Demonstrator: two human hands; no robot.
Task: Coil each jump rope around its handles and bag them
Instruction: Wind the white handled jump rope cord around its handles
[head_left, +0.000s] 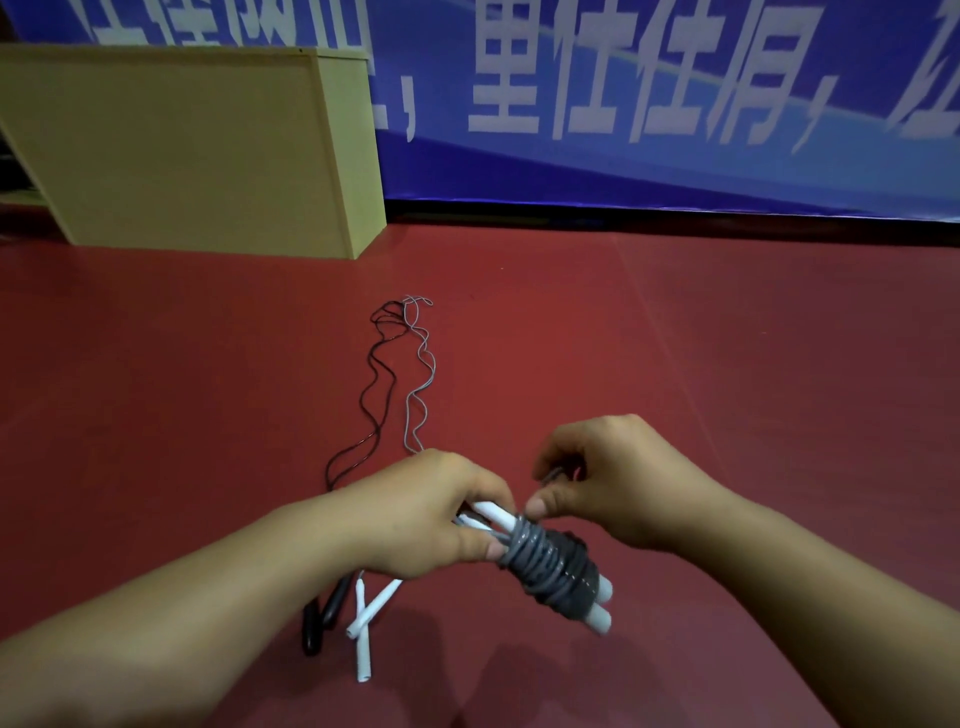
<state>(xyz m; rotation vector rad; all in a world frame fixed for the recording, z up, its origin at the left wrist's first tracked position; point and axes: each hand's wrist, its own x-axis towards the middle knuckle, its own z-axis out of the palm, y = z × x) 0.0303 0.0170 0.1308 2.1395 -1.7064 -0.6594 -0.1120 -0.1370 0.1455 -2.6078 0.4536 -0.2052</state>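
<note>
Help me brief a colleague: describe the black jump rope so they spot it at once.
On the red floor, in front of the tan box, two loose ropes trail away from the hands. The black jump rope lies left of the grey rope; its handles are black, not white.

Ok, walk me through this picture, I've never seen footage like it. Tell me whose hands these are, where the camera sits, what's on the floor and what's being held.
There is no machine here: a person wears one wide-angle camera on the head, looking forward and down at their own two bare hands.

The left hand grips a pair of white handles with grey rope coiled around them. The right hand pinches the loose end of that rope.

On the red floor lie two more ropes, uncoiled: a black rope with black handles, and a pale grey rope with white handles. Behind stand a tan box and a blue banner. No bag is in view.
</note>
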